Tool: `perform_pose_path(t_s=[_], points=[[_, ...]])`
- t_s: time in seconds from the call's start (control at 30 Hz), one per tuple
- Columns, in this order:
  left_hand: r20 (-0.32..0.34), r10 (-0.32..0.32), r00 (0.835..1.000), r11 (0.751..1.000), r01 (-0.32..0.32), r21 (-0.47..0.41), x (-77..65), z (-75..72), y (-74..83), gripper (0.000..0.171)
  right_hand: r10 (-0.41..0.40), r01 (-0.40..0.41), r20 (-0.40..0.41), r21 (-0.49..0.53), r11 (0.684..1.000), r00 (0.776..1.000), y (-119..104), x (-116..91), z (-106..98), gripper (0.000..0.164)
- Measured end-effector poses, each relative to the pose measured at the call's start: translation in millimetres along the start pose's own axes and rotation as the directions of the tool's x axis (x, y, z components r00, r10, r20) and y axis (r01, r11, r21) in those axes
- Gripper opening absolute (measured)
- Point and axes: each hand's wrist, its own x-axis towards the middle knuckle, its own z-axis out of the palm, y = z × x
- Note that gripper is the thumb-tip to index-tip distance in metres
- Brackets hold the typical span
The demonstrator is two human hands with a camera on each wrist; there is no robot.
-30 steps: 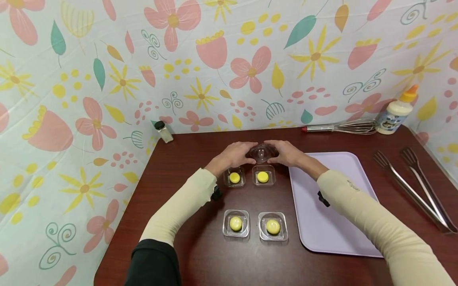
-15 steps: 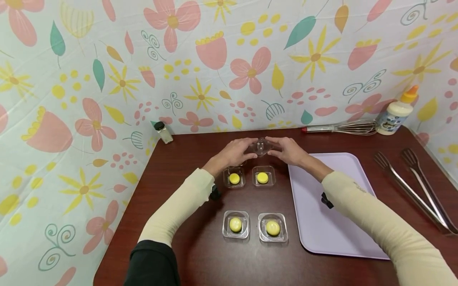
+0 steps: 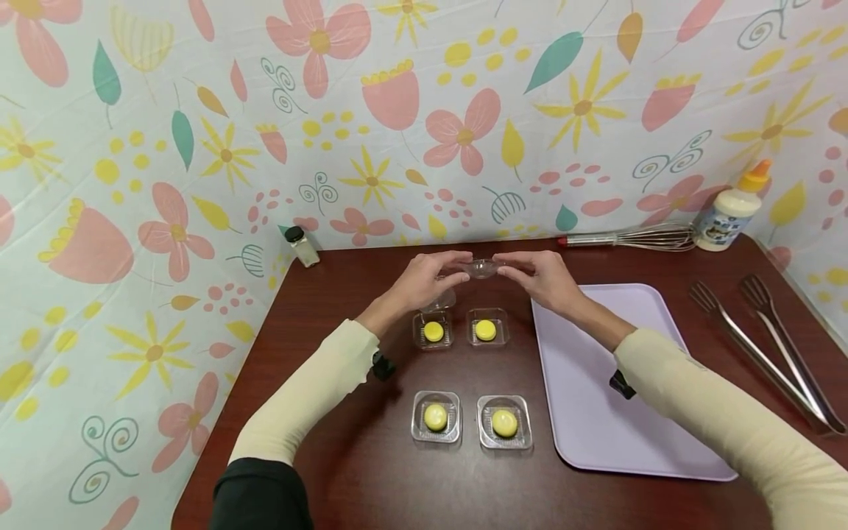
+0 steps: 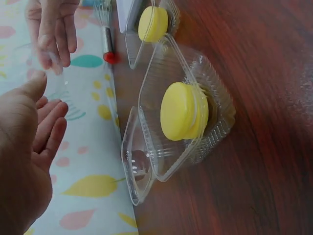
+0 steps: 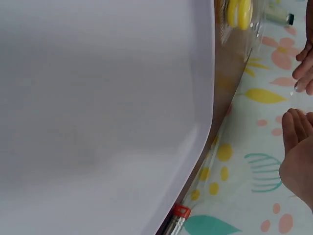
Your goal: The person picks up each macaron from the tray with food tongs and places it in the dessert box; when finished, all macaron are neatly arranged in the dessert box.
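Note:
A clear domed plastic lid (image 3: 482,269) is raised behind the back boxes. My left hand (image 3: 424,280) pinches its left edge between thumb and fingers. On the opposite edge, my right hand (image 3: 545,281) pinches it the same way. Below the hands stand two clear plastic boxes, each with a yellow macaron: the back left macaron (image 3: 433,332) and the back right macaron (image 3: 486,330). In the left wrist view, a second clear lid (image 4: 137,159) lies just behind the back left box (image 4: 215,117). The right hand (image 5: 301,147) is partly cut off in the right wrist view.
Two more boxes with macarons, a front left macaron (image 3: 436,417) and a front right macaron (image 3: 505,423), stand nearer. A lilac tray (image 3: 616,412) lies right. Tongs (image 3: 775,361), a whisk (image 3: 629,237), a white squeeze bottle (image 3: 727,213) and a small black-capped jar (image 3: 302,247) lie around.
Both hands have lifted the lid up and away from just behind the back right box, tilting it flatter. The lid behind the back left box has come into sight as the left hand rose.

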Motion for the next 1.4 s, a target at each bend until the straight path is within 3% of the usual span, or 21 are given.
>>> perform_pose_path(t_s=[0.17, 0.3, 0.47, 0.6, 0.7, 0.83, 1.0, 1.13, 1.3, 1.4], points=[[-0.108, 0.078, 0.991, 0.997, -0.076, 0.025, -6.4, -2.7, 6.4, 0.034, 0.000, 0.001, -0.038, 0.020, 1.000, 0.999, -11, -3, -3, 0.017], [-0.174, 0.103, 0.979, 0.994, -0.106, -0.005, -12.6, -4.8, 12.2, 0.031, 0.017, -0.016, -0.016, 0.069, 0.998, 1.000, -18, -5, -6, 0.014], [-0.243, 0.112, 0.964, 0.985, -0.140, -0.101, -20.5, -4.0, 16.5, 0.027, 0.039, -0.042, 0.022, 0.110, 0.993, 0.999, -24, -9, -10, 0.014], [-0.275, 0.067, 0.959, 0.965, -0.132, -0.227, -25.0, -2.2, 20.5, 0.022, 0.033, -0.036, 0.025, 0.111, 0.993, 0.999, -27, -12, -11, 0.012], [-0.271, 0.017, 0.962, 0.934, -0.112, -0.340, -27.7, -1.7, 23.5, 0.018, 0.009, -0.010, 0.008, 0.124, 0.992, 1.000, -30, -14, -10, 0.019], [-0.257, -0.025, 0.966, 0.889, -0.096, -0.447, -30.2, -1.5, 26.9, 0.015, -0.073, 0.077, -0.033, 0.143, 0.987, 0.997, -36, -17, -8, 0.054], [-0.211, -0.076, 0.975, 0.841, -0.051, -0.539, -31.9, -1.3, 33.0, 0.016, -0.241, 0.244, -0.089, 0.019, 0.970, 0.966, -40, -19, -5, 0.086], [-0.173, -0.150, 0.974, 0.786, 0.011, -0.618, -32.1, 1.3, 38.8, 0.018, -0.320, 0.313, -0.126, -0.071, 0.947, 0.939, -41, -19, -1, 0.095], [-0.120, -0.237, 0.964, 0.699, 0.083, -0.710, -32.4, 7.2, 46.1, 0.021, -0.336, 0.317, -0.161, -0.128, 0.940, 0.928, -42, -19, 5, 0.098], [-0.103, -0.247, 0.964, 0.680, 0.096, -0.726, -33.2, 9.0, 49.9, 0.022, -0.329, 0.308, -0.170, -0.141, 0.941, 0.929, -43, -19, 6, 0.095]])
